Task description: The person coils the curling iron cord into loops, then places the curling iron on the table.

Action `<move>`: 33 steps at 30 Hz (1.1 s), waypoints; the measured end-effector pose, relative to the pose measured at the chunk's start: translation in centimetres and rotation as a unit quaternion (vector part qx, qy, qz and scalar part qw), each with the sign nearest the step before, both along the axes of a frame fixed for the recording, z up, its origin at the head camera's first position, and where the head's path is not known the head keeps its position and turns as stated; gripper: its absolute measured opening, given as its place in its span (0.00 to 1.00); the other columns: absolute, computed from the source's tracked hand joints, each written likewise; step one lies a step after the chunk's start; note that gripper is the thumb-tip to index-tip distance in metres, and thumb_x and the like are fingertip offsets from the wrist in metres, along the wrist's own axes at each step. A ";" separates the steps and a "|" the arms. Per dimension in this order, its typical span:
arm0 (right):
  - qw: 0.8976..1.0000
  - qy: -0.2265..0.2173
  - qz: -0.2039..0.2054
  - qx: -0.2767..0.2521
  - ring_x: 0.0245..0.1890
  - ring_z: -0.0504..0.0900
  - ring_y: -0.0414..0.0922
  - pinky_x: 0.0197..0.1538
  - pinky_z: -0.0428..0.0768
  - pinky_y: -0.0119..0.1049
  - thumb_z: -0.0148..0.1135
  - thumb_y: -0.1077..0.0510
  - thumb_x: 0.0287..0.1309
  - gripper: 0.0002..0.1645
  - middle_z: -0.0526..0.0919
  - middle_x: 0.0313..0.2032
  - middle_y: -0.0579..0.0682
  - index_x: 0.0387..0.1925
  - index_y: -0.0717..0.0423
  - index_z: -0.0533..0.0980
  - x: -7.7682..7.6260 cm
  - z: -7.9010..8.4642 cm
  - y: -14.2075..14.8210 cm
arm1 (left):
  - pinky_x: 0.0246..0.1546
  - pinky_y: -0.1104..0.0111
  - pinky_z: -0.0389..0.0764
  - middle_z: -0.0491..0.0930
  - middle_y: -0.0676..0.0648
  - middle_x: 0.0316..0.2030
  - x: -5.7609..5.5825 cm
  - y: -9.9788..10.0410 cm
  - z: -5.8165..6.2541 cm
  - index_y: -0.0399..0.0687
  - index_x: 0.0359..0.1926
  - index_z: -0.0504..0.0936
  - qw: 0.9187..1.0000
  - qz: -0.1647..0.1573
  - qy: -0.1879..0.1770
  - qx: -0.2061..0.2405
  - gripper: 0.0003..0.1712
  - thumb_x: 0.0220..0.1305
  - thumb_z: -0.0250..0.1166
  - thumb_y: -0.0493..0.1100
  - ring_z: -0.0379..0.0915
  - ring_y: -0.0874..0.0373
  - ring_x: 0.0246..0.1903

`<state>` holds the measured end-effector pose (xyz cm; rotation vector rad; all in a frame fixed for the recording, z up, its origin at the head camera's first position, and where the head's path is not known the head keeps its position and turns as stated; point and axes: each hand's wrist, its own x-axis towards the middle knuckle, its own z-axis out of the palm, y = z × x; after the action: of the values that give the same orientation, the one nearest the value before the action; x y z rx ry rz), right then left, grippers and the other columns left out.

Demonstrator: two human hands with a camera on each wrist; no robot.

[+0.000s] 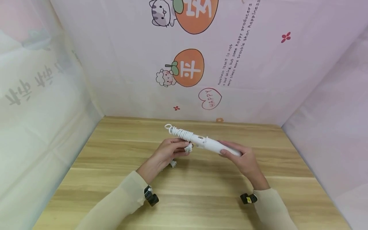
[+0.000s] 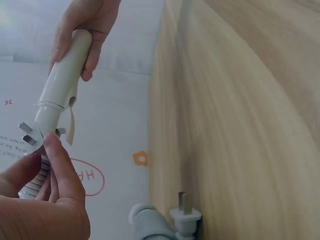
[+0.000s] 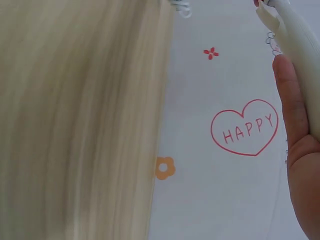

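Observation:
A white curling iron (image 1: 214,145) is held up over the table, slanting down to the right, with its white cord (image 1: 181,133) coiled round the left part. My right hand (image 1: 240,156) grips its thick, smooth end, thumb on the near side. At the coiled part, my left hand (image 1: 169,151) pinches the white plug (image 2: 32,136) between thumb and fingers, metal prongs sticking out. A lever (image 2: 71,126) stands off the iron's side in the left wrist view. Under the left hand lies a second white plug (image 1: 173,163), beside a white rounded thing (image 2: 149,222) mostly out of frame.
The wood-grain table (image 1: 198,195) is bounded at the back by a printed cloth wall (image 1: 129,80). More cloth hangs on the left (image 1: 43,105) and right (image 1: 330,127). A small black camera sits on each wrist.

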<state>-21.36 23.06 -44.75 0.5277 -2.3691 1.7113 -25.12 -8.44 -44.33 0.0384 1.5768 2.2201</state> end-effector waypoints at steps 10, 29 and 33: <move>0.980 0.033 -0.039 0.192 0.47 0.90 0.50 0.43 0.87 0.35 0.78 0.58 0.66 0.23 0.89 0.57 0.60 0.61 0.49 0.85 0.9 -1.8 -0.2 | 0.61 0.55 0.87 0.89 0.45 0.44 -0.8 0.7 -1.7 0.32 0.59 0.85 0.998 0.043 -0.032 -0.017 0.18 0.76 0.71 0.40 0.88 0.56 0.42; 0.945 0.015 -0.090 0.313 0.48 0.90 0.53 0.48 0.86 0.51 0.78 0.55 0.66 0.24 0.90 0.56 0.55 0.60 0.55 0.81 1.8 -2.6 1.2 | 0.49 0.58 0.91 0.91 0.37 0.42 -4.1 6.4 -2.8 0.28 0.55 0.88 0.986 0.024 0.033 -0.160 0.17 0.75 0.71 0.40 0.87 0.61 0.32; 0.937 0.017 -0.097 0.335 0.47 0.89 0.50 0.48 0.84 0.51 0.79 0.56 0.65 0.23 0.91 0.53 0.53 0.59 0.55 0.82 1.7 -2.6 1.3 | 0.41 0.64 0.92 0.92 0.37 0.39 -4.6 7.4 -3.5 0.29 0.52 0.89 0.976 0.017 0.050 -0.211 0.15 0.74 0.71 0.40 0.86 0.60 0.31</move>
<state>-19.63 24.36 -47.36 0.3786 -2.8334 0.7754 -29.73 -1.06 -47.84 0.0009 2.0858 1.8876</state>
